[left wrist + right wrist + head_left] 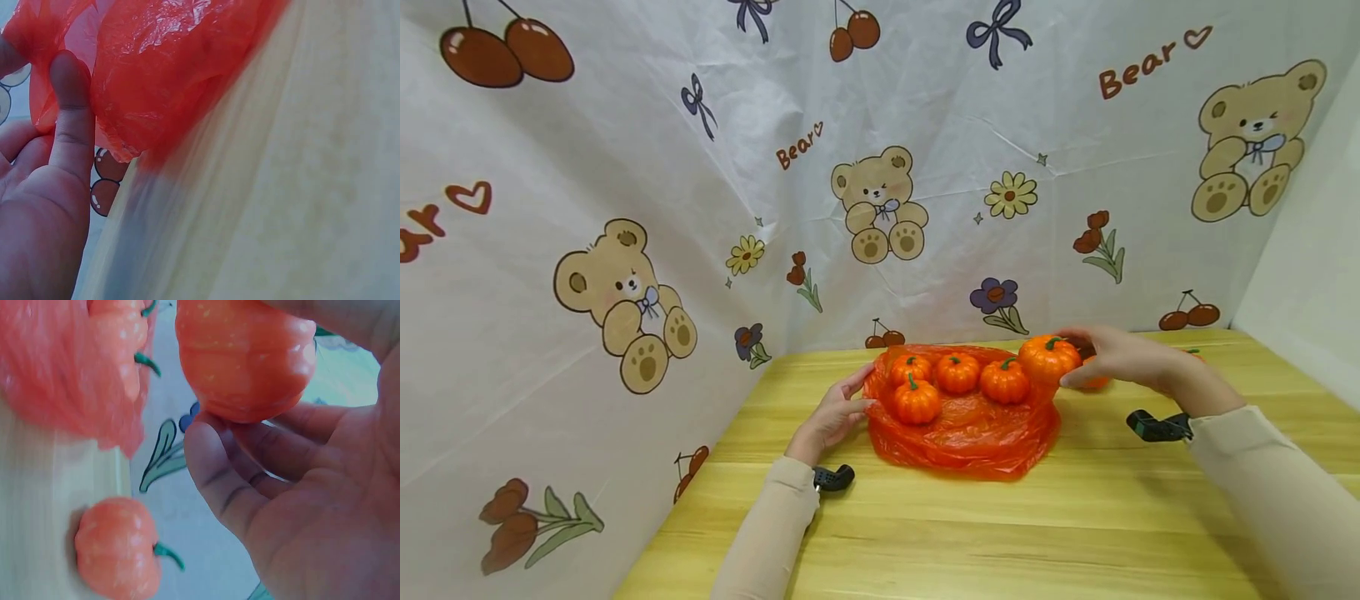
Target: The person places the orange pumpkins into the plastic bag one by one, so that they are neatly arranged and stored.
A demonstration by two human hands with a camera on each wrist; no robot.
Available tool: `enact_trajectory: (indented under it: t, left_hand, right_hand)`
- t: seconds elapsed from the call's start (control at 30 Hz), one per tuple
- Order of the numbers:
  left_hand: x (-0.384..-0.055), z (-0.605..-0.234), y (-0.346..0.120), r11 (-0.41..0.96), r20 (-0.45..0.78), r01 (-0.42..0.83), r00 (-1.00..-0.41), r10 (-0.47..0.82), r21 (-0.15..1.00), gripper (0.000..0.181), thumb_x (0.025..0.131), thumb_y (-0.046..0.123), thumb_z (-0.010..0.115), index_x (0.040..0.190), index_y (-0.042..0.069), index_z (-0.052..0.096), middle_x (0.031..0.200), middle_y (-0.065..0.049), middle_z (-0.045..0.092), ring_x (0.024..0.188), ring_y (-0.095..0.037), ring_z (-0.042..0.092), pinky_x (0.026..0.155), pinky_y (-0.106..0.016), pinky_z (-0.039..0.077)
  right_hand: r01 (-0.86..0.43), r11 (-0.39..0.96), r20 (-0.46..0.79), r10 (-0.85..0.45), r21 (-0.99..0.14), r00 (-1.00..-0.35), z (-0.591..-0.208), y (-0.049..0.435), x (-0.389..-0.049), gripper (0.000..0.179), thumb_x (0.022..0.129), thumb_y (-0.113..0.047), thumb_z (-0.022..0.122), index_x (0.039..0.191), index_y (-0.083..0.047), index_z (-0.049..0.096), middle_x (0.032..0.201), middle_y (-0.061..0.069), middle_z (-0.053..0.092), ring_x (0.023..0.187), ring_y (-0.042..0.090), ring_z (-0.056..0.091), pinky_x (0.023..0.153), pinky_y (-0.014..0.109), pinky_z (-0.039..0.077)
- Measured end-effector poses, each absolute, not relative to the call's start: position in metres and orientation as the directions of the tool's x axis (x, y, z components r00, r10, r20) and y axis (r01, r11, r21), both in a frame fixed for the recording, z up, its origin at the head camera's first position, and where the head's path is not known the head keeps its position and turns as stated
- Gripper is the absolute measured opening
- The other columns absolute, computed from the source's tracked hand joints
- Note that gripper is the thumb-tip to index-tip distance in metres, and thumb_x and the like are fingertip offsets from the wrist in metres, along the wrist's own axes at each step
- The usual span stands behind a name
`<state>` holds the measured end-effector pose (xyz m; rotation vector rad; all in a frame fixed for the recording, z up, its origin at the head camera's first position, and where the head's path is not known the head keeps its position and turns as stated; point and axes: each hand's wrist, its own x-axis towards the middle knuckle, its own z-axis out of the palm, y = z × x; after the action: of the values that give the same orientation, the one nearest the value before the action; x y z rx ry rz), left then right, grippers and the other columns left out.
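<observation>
An orange-red plastic bag lies spread on the table with its mouth up and several small toy pumpkins with green stems inside. At its left edge my left hand pinches the thin plastic, the thumb on the near side in the left wrist view. My right hand grips another pumpkin at the bag's right rim, raised above the table. In the right wrist view, the fingers reach around this pumpkin, beside the bag.
Behind the right hand another pumpkin sits on the wooden table; it shows fully as a loose pumpkin in the right wrist view. A green stem peeks out past the right wrist. A bear-print cloth hangs behind and left.
</observation>
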<state>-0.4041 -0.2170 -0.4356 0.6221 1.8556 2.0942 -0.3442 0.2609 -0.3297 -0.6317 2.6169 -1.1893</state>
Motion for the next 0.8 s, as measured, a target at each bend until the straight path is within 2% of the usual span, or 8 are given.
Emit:
enact_trajectory:
  t: [0.17,0.3,0.43,0.53,0.63,0.8]
  left_hand:
    - [-0.402,-0.433,-0.215,-0.125,0.13,0.079,-0.87,0.475,0.989,0.081,0.095,-0.009,0.06,0.165,0.01,0.024,0.173,-0.012,0.019,0.123,-0.02,0.055,0.081,-0.018,0.059]
    - [-0.401,-0.433,-0.214,-0.118,0.117,0.07,-0.882,0.457,0.991,0.08,0.095,-0.01,0.058,0.164,0.011,0.025,0.172,-0.012,0.02,0.12,-0.018,0.057,0.081,-0.018,0.059]
    - [-0.401,-0.434,-0.213,-0.121,0.097,0.048,-0.894,0.438,0.991,0.079,0.095,-0.011,0.058,0.164,0.013,0.029,0.172,-0.01,0.021,0.132,-0.024,0.052,0.085,-0.02,0.06]
    - [-0.402,-0.434,-0.213,-0.126,0.093,0.041,-0.894,0.438,0.991,0.079,0.095,-0.011,0.058,0.164,0.014,0.03,0.172,-0.007,0.022,0.143,-0.032,0.044,0.089,-0.022,0.06]
    - [-0.402,-0.434,-0.213,-0.127,0.094,0.041,-0.892,0.443,0.991,0.08,0.094,-0.012,0.058,0.164,0.014,0.029,0.172,-0.007,0.022,0.148,-0.037,0.038,0.09,-0.023,0.06]
    - [-0.401,-0.433,-0.213,-0.127,0.096,0.043,-0.889,0.447,0.991,0.08,0.094,-0.01,0.059,0.164,0.013,0.027,0.173,-0.008,0.02,0.149,-0.038,0.037,0.09,-0.023,0.06]
  right_hand:
    - [-0.309,0.555,-0.011,-0.499,-0.772,-0.867,-0.327,0.244,-0.353,0.084,0.085,-0.021,0.082,0.152,0.003,0.038,0.14,0.02,0.06,0.119,0.027,0.062,0.094,0.029,0.058]
    - [-0.312,0.585,-0.036,-0.506,-0.749,-0.862,-0.324,0.232,-0.359,0.085,0.086,-0.023,0.081,0.153,0.005,0.037,0.145,0.023,0.056,0.122,0.029,0.062,0.101,0.038,0.057]
    - [-0.308,0.622,-0.068,-0.505,-0.72,-0.86,-0.321,0.221,-0.364,0.086,0.085,-0.026,0.081,0.152,0.007,0.037,0.15,0.027,0.05,0.126,0.033,0.059,0.109,0.05,0.051]
    - [-0.303,0.628,-0.093,-0.516,-0.717,-0.851,-0.317,0.213,-0.368,0.085,0.085,-0.025,0.081,0.151,0.008,0.038,0.15,0.027,0.049,0.125,0.033,0.059,0.111,0.053,0.049]
    - [-0.293,0.638,-0.123,-0.524,-0.712,-0.843,-0.312,0.204,-0.371,0.08,0.086,-0.026,0.082,0.148,0.005,0.043,0.146,0.022,0.054,0.121,0.029,0.061,0.11,0.052,0.05]
    - [-0.291,0.649,-0.166,-0.548,-0.703,-0.82,-0.309,0.189,-0.377,0.063,0.086,-0.026,0.082,0.138,-0.002,0.056,0.133,0.013,0.063,0.112,0.024,0.063,0.104,0.045,0.054]
